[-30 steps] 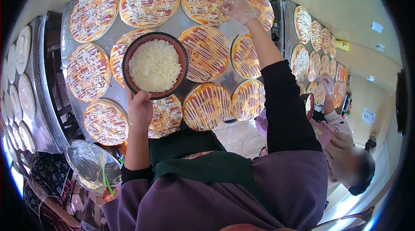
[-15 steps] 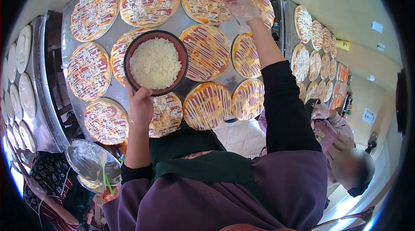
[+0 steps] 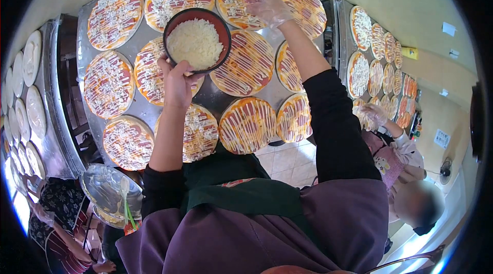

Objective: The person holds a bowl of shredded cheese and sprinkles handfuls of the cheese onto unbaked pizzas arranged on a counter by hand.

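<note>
One left hand [image 3: 178, 83] clamps a bowl [image 3: 221, 27] of white crumbs [image 3: 194, 43]; beneath the gloved right hand [image 3: 269, 9] lies a pizza [image 3: 232, 6]; I cannot tell whether that hand is closed.

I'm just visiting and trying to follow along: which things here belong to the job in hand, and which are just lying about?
Seemingly in use:
bowl of white crumbs, in the left hand
gloved right hand
pizza partly beneath it

Apparently just lying about:
metal basin
green-handled utensil
pale rounds at left
</note>
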A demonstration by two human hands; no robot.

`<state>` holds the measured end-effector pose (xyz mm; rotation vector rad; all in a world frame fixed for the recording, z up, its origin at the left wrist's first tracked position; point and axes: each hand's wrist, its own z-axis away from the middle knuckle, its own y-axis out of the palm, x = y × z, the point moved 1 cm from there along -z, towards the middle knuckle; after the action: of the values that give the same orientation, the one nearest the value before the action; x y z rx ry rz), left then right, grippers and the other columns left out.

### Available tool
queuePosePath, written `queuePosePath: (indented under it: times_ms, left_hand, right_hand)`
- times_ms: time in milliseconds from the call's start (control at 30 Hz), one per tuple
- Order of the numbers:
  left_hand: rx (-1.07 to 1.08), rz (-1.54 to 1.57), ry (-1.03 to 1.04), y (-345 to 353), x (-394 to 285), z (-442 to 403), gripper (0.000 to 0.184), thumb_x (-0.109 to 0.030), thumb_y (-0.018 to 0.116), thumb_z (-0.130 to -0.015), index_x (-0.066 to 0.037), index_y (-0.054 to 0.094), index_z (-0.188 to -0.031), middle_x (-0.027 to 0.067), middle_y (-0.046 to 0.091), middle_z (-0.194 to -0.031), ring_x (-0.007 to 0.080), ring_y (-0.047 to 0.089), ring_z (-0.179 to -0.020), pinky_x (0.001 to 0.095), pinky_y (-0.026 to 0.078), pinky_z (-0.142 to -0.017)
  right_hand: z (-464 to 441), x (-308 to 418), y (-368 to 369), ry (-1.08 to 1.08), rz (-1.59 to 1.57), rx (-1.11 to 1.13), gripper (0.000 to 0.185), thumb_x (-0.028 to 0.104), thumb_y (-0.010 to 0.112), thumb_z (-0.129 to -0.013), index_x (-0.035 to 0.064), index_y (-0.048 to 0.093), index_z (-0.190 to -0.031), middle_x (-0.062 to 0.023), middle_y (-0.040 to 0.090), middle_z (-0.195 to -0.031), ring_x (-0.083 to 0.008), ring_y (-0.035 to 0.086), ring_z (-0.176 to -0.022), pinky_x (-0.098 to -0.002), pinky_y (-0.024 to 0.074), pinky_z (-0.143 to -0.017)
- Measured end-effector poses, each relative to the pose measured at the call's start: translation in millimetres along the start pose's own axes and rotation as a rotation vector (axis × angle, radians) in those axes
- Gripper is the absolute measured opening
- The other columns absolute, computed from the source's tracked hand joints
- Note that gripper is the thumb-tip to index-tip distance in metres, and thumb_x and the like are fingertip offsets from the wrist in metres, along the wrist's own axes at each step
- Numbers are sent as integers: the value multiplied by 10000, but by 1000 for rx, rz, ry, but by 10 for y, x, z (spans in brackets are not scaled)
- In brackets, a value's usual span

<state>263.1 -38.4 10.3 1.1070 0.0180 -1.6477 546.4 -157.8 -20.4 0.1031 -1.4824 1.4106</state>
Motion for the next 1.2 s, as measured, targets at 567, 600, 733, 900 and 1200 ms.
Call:
queuePosePath:
  times_ms: [567,600,733,900,1200]
  left_hand:
    - [259,-134,-202,239,146,-122,417,-2,472,-753,-88,274,-1110,83,455,-902,163,532,-747,472,586,-640]
    - [250,-114,-202,212,161,-117,423,-3,475,-750,-87,275,-1113,86,458,-915,165,533,-752,469,586,-638]
    - [218,-105,-163,156,191,-101,444,-5,486,-749,-84,268,-1127,96,464,-937,170,531,-758,470,584,-649]
    - [118,-153,-85,293,255,-120,479,7,480,-750,-87,245,-1157,95,473,-908,195,554,-769,464,581,-652]
    - [177,-145,-70,587,270,-206,524,5,492,-747,-73,218,-1187,132,468,-988,227,558,-843,446,579,-679]
  right_hand:
    - [922,978,616,-553,243,-22,267,149,659,-720,43,609,-960,-137,567,-958,-328,570,-899,-397,489,-775]
    - [937,931,614,-548,243,-27,267,149,659,-720,43,609,-960,-137,567,-958,-328,570,-899,-397,489,-775]
    - [942,784,607,-427,303,58,286,142,656,-730,55,616,-1000,-151,572,-992,-337,568,-925,-403,474,-802]
    - [968,869,650,-268,273,-32,297,177,640,-723,50,621,-991,-164,585,-962,-347,571,-904,-408,474,-764]
    - [927,890,407,-59,-21,-121,279,189,706,-719,61,666,-964,-150,641,-867,-247,621,-822,-328,488,-751]
